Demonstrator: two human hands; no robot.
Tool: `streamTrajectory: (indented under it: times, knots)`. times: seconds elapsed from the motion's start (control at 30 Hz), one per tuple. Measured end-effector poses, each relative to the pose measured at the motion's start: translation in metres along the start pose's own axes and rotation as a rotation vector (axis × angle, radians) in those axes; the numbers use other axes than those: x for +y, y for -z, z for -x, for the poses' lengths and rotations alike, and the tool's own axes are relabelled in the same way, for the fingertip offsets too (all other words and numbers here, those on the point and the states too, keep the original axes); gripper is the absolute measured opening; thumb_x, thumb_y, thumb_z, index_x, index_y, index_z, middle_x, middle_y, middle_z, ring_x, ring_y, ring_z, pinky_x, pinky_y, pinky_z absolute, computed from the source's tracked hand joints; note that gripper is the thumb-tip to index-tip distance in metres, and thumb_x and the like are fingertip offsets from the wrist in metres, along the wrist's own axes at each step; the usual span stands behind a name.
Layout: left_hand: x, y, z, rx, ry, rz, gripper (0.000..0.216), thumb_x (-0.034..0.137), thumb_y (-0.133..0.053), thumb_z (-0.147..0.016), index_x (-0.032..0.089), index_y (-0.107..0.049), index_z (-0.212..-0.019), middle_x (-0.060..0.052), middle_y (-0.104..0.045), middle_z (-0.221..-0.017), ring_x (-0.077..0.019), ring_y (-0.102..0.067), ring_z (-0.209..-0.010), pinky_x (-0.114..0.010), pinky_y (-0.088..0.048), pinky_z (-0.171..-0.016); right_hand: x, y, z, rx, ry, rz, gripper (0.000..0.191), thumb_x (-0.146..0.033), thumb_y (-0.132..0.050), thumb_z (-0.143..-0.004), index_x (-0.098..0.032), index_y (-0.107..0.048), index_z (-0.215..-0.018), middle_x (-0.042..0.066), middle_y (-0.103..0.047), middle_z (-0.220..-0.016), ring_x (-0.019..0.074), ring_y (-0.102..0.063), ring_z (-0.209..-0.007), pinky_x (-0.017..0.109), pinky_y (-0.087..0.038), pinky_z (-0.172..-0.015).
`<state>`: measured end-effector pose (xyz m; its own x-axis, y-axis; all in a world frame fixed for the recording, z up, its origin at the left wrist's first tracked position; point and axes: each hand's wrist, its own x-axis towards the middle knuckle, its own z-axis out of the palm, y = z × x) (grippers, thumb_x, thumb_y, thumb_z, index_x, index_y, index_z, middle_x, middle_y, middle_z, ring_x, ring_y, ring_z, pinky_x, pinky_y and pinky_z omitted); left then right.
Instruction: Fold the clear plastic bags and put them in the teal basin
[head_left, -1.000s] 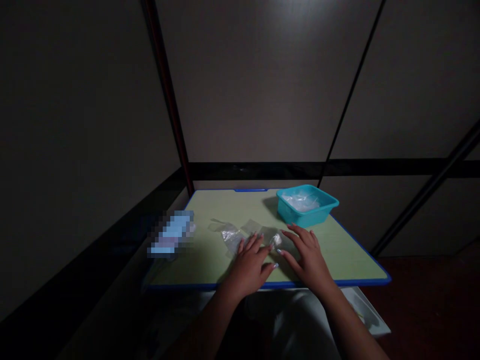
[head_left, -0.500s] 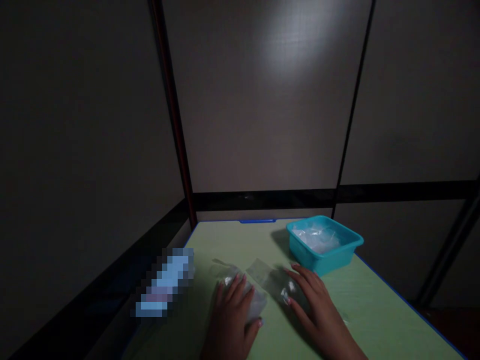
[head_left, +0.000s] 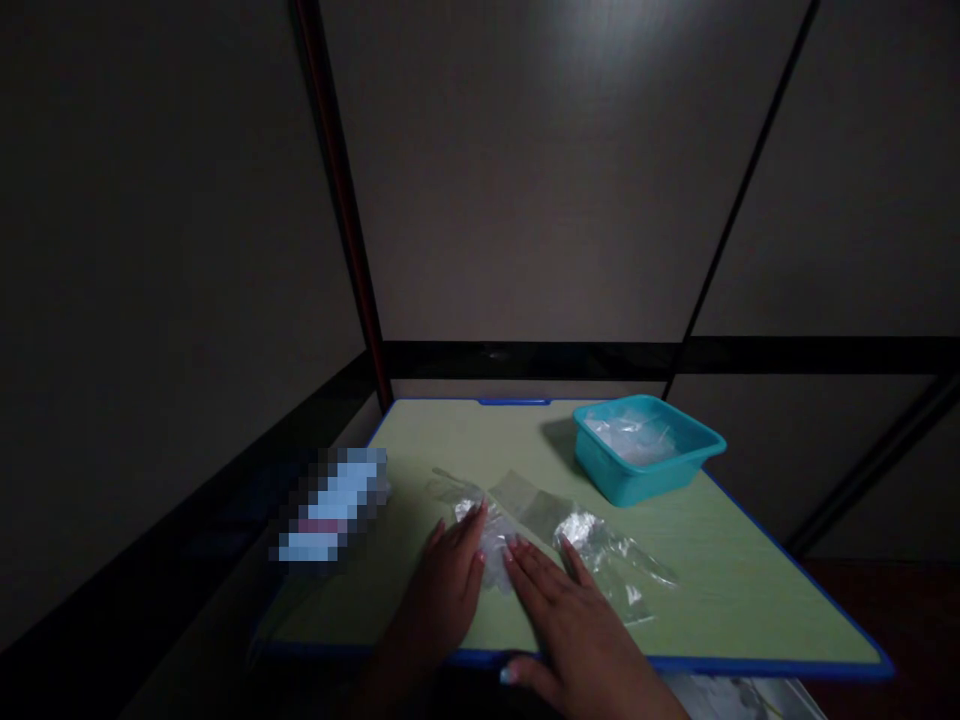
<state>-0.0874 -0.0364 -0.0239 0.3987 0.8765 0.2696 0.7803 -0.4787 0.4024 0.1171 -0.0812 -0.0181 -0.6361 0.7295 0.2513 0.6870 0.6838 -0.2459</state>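
Several clear plastic bags lie spread on the green table. My left hand rests flat on the left bags, fingers stretched out. My right hand lies beside it, fingers extended and pressing on a clear bag in the middle. Another crumpled clear bag lies just right of my right hand, apart from it.
A teal plastic tub with clear bags inside stands at the table's back right. A blurred blue object lies at the left edge. Dark panel walls enclose the table behind and to the left. The blue front edge runs close to me.
My right hand has moved left, off the right-hand bag, and now lies next to my left hand on the middle bag. The view has tilted.
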Motion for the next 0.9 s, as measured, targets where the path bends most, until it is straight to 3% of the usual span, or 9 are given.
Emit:
streamTrajectory:
  times: [0.2,0.37,0.47,0.57,0.67,0.77,0.9]
  knots:
    - [0.001,0.001,-0.001,-0.046,0.071,-0.101,0.046,0.019,-0.033,-0.09,0.024,-0.044,-0.134,-0.004,-0.041,-0.142,-0.0193,-0.034,-0.134,-0.048,-0.022,-0.111,-0.001,0.001,0.017,-0.037,0.045,0.049,0.084,-0.053,-0.056,-0.081,-0.025,-0.012,-0.147,0.009,-0.027,-0.147,0.0287,-0.026,-0.135,0.055,-0.003,-0.113]
    - [0.002,0.001,-0.003,-0.03,0.1,-0.098,0.042,0.023,-0.034,-0.091,0.026,-0.047,-0.131,-0.003,-0.041,-0.142,-0.0199,-0.032,-0.134,-0.049,-0.021,-0.111,0.0,-0.012,0.037,0.163,0.116,0.149,0.056,-0.021,-0.053,-0.088,-0.028,-0.034,-0.14,0.005,-0.052,-0.131,0.0231,-0.046,-0.124,0.054,-0.011,-0.113]
    - [0.002,0.004,-0.003,0.012,0.106,-0.019,0.041,0.026,-0.036,-0.091,0.026,-0.05,-0.129,-0.003,-0.043,-0.141,-0.0208,-0.031,-0.135,-0.05,-0.019,-0.111,0.001,-0.016,0.043,0.286,0.185,0.099,0.05,-0.016,-0.052,-0.087,-0.03,-0.043,-0.134,0.002,-0.063,-0.117,0.0206,-0.057,-0.113,0.052,-0.019,-0.112]
    - [0.008,0.013,-0.002,0.007,-0.027,0.241,0.041,0.03,-0.044,-0.089,0.025,-0.052,-0.128,-0.003,-0.043,-0.141,-0.022,-0.033,-0.134,-0.046,-0.02,-0.112,0.0,-0.007,0.037,0.362,0.093,-0.093,0.038,-0.018,-0.052,-0.087,-0.031,-0.056,-0.122,0.003,-0.068,-0.109,0.0226,-0.06,-0.107,0.056,-0.022,-0.109]
    - [0.02,0.025,-0.004,-0.108,-0.161,0.641,0.048,0.034,-0.055,-0.083,0.021,-0.052,-0.129,-0.007,-0.049,-0.137,-0.0242,-0.044,-0.127,-0.039,-0.031,-0.108,-0.002,0.014,0.019,0.442,-0.187,-0.441,0.02,-0.028,-0.052,-0.089,-0.026,-0.068,-0.101,0.006,-0.071,-0.1,0.0233,-0.065,-0.096,0.052,-0.036,-0.101]
    - [0.036,0.035,-0.013,-0.105,-0.045,0.832,0.041,0.034,-0.064,-0.078,0.017,-0.063,-0.115,-0.007,-0.065,-0.117,-0.0245,-0.059,-0.107,-0.034,-0.044,-0.094,-0.002,0.039,-0.004,0.457,-0.366,-0.836,0.023,-0.039,-0.058,-0.084,-0.019,-0.068,-0.081,0.006,-0.072,-0.083,0.0202,-0.066,-0.078,0.034,-0.051,-0.075]
    - [0.05,0.042,-0.03,-0.008,0.084,0.905,0.026,0.035,-0.057,-0.082,0.013,-0.07,-0.088,-0.006,-0.073,-0.087,-0.0218,-0.066,-0.084,-0.031,-0.05,-0.077,0.005,0.068,-0.024,0.438,-0.369,-1.165,0.027,-0.042,-0.07,-0.072,-0.018,-0.059,-0.077,0.0,-0.066,-0.069,0.0123,-0.058,-0.062,0.023,-0.044,-0.059]
